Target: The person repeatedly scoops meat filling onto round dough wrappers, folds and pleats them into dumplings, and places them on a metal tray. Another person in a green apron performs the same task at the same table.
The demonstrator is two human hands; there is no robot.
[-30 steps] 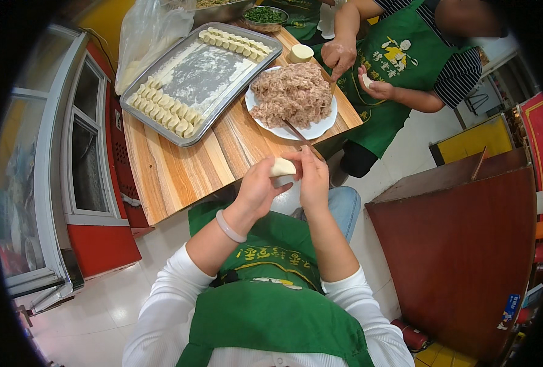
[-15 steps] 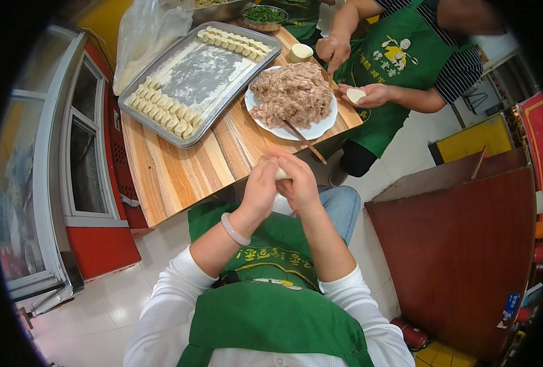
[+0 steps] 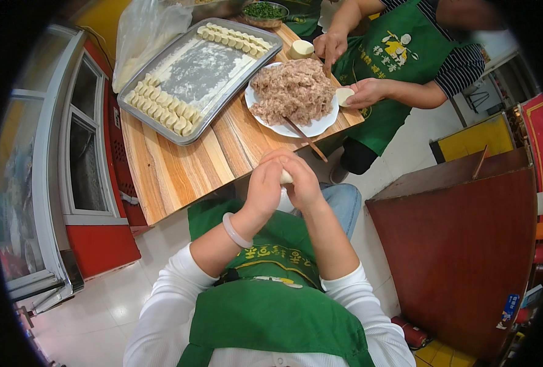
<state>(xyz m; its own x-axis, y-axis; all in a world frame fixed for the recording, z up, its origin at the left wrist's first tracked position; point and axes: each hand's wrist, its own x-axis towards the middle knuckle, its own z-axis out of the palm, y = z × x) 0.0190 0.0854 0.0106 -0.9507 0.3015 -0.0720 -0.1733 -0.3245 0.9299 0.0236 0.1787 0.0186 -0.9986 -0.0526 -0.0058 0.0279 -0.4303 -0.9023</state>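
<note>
From here I see a wooden table (image 3: 183, 180). Off its near edge, the left hand (image 3: 263, 188) and right hand (image 3: 303, 182) are pressed together, clasping a partly hidden dumpling (image 3: 286, 177) between them. Beyond, a stick (image 3: 308, 144) crosses the rim of a plate (image 3: 321, 128) of mince (image 3: 293, 92). A tray (image 3: 204, 72) bearing dumpling rows (image 3: 164, 108) sits left; a co-worker's hand (image 3: 369, 92) holds a wrapper (image 3: 344, 96) at right.

A: Where's this head cam looking from?
B: Worn up on the head, aimed down past the green apron (image 3: 277, 324), super wide fisheye. The left hand (image 3: 263, 188) and right hand (image 3: 304, 185) are fairly near, mid-frame; the wooden table (image 3: 179, 178) is farther off, up top.
</note>
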